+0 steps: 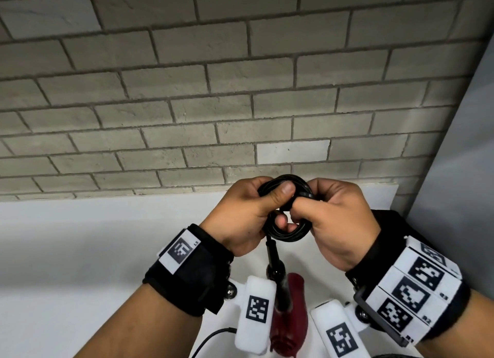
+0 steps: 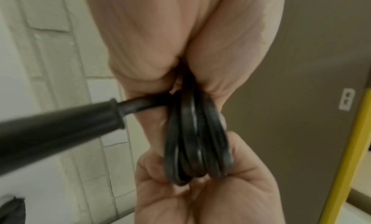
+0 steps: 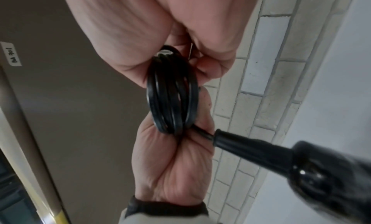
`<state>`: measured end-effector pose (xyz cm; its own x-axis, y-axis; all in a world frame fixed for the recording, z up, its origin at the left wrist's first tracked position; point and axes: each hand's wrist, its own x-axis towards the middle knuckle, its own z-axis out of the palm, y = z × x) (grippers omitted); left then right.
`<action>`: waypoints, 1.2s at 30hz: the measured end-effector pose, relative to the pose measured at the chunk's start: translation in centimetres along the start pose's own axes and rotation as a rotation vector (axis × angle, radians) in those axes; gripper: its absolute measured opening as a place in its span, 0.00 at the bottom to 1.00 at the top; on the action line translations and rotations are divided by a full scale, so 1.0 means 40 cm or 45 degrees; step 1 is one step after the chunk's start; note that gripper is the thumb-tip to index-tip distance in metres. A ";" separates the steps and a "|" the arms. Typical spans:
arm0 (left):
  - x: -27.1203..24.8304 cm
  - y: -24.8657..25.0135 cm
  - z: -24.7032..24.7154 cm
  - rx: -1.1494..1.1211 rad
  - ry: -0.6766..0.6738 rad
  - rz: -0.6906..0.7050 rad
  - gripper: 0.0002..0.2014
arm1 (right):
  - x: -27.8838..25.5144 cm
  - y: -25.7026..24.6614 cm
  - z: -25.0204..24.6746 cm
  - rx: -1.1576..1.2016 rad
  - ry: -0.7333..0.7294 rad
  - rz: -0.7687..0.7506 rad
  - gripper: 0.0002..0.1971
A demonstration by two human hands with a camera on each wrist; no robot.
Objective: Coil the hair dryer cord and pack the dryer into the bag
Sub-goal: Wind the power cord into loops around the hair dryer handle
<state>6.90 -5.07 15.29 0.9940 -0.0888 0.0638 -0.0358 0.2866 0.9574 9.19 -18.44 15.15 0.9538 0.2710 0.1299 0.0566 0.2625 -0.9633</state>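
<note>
Both hands grip the coiled cord — wristbands read "L5".

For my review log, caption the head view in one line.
Both hands, left hand and right hand, grip the coiled black cord; red hair dryer hangs below.

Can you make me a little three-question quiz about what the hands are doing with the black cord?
1. True or false: only the left hand grips the coiled cord.
2. What hangs below the coil? A) a red hair dryer B) a green bottle C) a blue cup
3. Fill in: behind the hands stands a grey ____ wall.

Key
1. False: the right hand pinches the coil too.
2. A: the red hair dryer hangs from its black strain relief under the coil.
3. Brick.
</note>
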 end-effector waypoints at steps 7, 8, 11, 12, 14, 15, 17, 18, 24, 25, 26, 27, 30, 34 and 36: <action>-0.008 0.006 -0.017 0.111 0.035 -0.052 0.07 | 0.001 -0.016 -0.014 -0.217 0.029 -0.075 0.06; -0.009 0.009 -0.015 0.141 0.051 -0.040 0.06 | 0.003 -0.019 -0.015 -0.196 0.028 -0.067 0.06; -0.005 0.018 -0.014 0.157 0.077 -0.008 0.05 | 0.019 -0.021 -0.020 -0.011 -0.017 -0.008 0.07; -0.004 0.021 -0.014 0.136 0.072 0.000 0.05 | 0.023 -0.022 -0.023 0.087 -0.051 0.024 0.08; -0.003 0.025 -0.012 0.072 0.059 0.003 0.10 | 0.029 -0.021 -0.034 0.271 -0.163 0.090 0.12; -0.003 0.026 -0.009 0.031 0.044 -0.009 0.13 | 0.032 -0.017 -0.039 0.335 -0.227 0.126 0.17; -0.004 0.025 -0.002 -0.067 -0.002 -0.055 0.18 | 0.036 -0.012 -0.046 0.456 -0.356 0.200 0.30; -0.003 0.025 0.004 -0.109 -0.021 -0.068 0.19 | 0.040 -0.010 -0.050 0.518 -0.416 0.240 0.35; -0.003 0.017 0.029 -0.183 -0.002 0.028 0.22 | 0.046 -0.011 -0.093 0.546 -0.681 0.337 0.31; -0.002 0.015 0.031 -0.190 -0.003 0.038 0.21 | 0.044 -0.009 -0.101 0.566 -0.700 0.333 0.29; -0.001 0.012 0.033 -0.198 -0.005 0.044 0.20 | 0.042 -0.006 -0.107 0.600 -0.720 0.327 0.26; 0.000 0.009 0.032 -0.209 -0.012 0.041 0.17 | 0.039 -0.005 -0.110 0.634 -0.742 0.324 0.23; -0.005 0.002 0.035 -0.255 -0.024 -0.004 0.12 | 0.028 -0.009 -0.115 0.638 -0.777 0.349 0.18; -0.007 0.001 0.062 -0.203 0.121 0.007 0.09 | 0.015 -0.024 -0.109 0.509 -0.760 0.399 0.22; -0.007 0.004 0.078 -0.171 0.213 0.091 0.09 | 0.011 -0.034 -0.096 0.419 -0.680 0.411 0.33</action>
<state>6.28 -7.97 16.31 0.9931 0.0924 0.0720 -0.1040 0.4121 0.9052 10.68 -22.25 15.62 0.6280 0.7777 0.0284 -0.3771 0.3361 -0.8630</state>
